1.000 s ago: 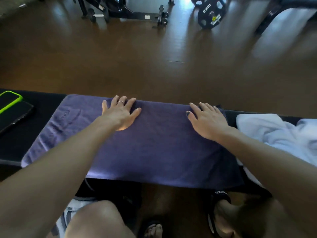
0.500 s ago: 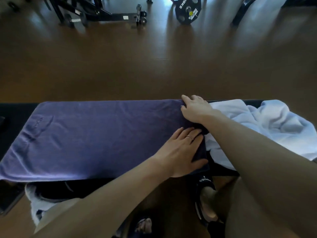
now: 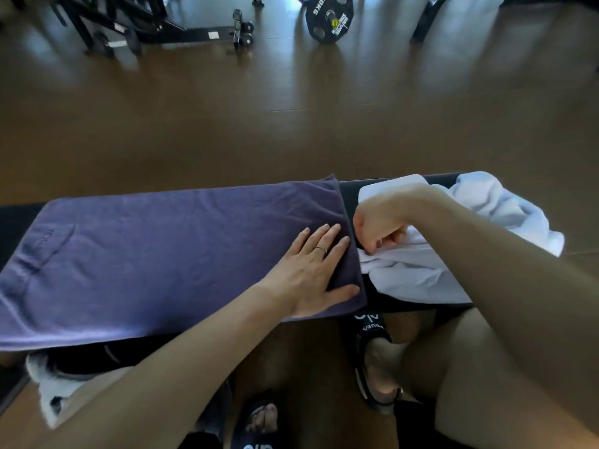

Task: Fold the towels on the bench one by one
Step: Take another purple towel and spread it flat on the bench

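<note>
- From my head view, the purple towel (image 3: 168,257) lies flat along the black bench (image 3: 348,192), its long axis running left to right across my view, parallel to the bench's length.
- Its right short edge points toward the white towel (image 3: 421,273); the left end, with a faint tone-on-tone logo, reaches the left border of the picture.
- The towel's near long edge hangs over the bench's front side, and the far edge lines up close to the bench's back rim.
- My left hand (image 3: 312,273) lies flat on the purple towel near its right end, fingers straight and spread a little, pointing up and to the right, with a ring on one finger and the thumb along the near right corner.
- My right hand (image 3: 379,226) sits just beside the purple towel's right edge, fingers curled down; they seem to pinch a fold of the white towel, though the fingertips are partly hidden.
- The white towel is a crumpled heap on the right part of the bench, with no clear axis, just beside the purple one; a strip of bare bench shows between them at the far side.
- Beyond the bench lies brown floor (image 3: 291,124), with a weight plate (image 3: 329,17) marked 10KG and a black equipment frame (image 3: 155,24) at the far side.
- Below the bench I see my knees and black sandals (image 3: 372,351).
</note>
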Available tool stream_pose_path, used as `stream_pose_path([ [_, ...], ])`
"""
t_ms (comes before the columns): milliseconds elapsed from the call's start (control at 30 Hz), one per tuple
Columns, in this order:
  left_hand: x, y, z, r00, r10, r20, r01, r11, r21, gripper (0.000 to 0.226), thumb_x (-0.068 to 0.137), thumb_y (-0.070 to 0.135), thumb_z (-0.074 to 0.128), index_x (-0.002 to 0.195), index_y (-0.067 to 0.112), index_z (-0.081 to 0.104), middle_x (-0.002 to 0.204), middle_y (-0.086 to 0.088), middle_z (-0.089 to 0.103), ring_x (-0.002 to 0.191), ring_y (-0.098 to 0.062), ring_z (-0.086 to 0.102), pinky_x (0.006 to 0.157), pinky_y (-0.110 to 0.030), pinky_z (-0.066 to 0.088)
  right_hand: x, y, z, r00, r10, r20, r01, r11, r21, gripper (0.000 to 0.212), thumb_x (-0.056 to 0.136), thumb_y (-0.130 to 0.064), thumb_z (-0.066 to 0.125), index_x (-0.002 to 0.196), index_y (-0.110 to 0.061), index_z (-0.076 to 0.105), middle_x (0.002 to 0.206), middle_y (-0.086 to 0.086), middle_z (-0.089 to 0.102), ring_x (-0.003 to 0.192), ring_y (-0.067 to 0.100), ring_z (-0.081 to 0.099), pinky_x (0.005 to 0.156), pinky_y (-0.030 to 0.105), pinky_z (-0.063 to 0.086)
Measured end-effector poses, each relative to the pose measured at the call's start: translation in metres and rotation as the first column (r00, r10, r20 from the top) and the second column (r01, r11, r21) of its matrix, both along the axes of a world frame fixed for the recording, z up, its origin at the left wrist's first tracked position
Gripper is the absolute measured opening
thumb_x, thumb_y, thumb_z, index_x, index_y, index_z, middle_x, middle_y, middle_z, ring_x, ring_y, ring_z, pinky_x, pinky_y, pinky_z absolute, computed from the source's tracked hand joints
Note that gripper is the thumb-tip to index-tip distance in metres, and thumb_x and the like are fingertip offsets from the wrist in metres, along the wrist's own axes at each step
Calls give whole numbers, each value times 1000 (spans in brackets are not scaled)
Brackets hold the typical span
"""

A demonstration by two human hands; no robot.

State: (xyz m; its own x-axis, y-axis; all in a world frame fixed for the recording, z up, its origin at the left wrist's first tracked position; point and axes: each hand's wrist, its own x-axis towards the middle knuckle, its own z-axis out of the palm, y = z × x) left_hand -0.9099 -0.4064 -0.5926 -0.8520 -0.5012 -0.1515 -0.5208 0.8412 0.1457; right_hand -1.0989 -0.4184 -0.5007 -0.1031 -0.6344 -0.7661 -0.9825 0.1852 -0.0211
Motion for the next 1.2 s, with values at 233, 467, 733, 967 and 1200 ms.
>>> stream_pose_path([
  [233,9,8,-3,999,-16,33,16,1000,-10,95,92,80,27,162,25,-7,170,-1,-14,155,-17,-19,125,-43,-12,4,1,-14,979,82,-187,-52,985,163,8,91,-1,56,84,-4,59,70,9,53,52,14,47,40,15,41],
  [467,-8,18,-3,1000,9,-17,-9,1000,-8,100,91,82,29,162,21,-7,170,-4,-8,156,-19,-13,126,-46,-7,16,2,-4,998,-44,51,51,988,-144,22,80,1,57,94,1,73,65,8,63,53,17,60,50,17,50],
  [733,-16,17,0,994,47,-99,-45,999,18,84,98,70,32,163,25,5,171,-6,0,157,-23,-4,127,-47,-2,5,-19,-17,984,-155,88,178,854,-490,14,94,-6,53,102,-4,65,85,9,65,73,23,64,61,30,51],
  [967,-9,-29,8,963,236,-127,-231,971,53,81,99,68,27,163,23,6,171,-5,0,157,-22,-3,127,-44,-1,2,-47,-58,994,86,70,-23,775,-631,51,105,-28,33,155,-19,33,161,3,33,149,26,25,121,45,21],
  [1200,-11,-41,5,970,239,47,-241,970,27,94,93,76,29,162,25,-8,169,-4,-15,155,-21,-17,126,-48,-8,-6,-67,-74,997,-11,-71,-32,819,-573,56,106,-44,18,148,-14,39,155,9,41,147,27,30,123,50,10],
])
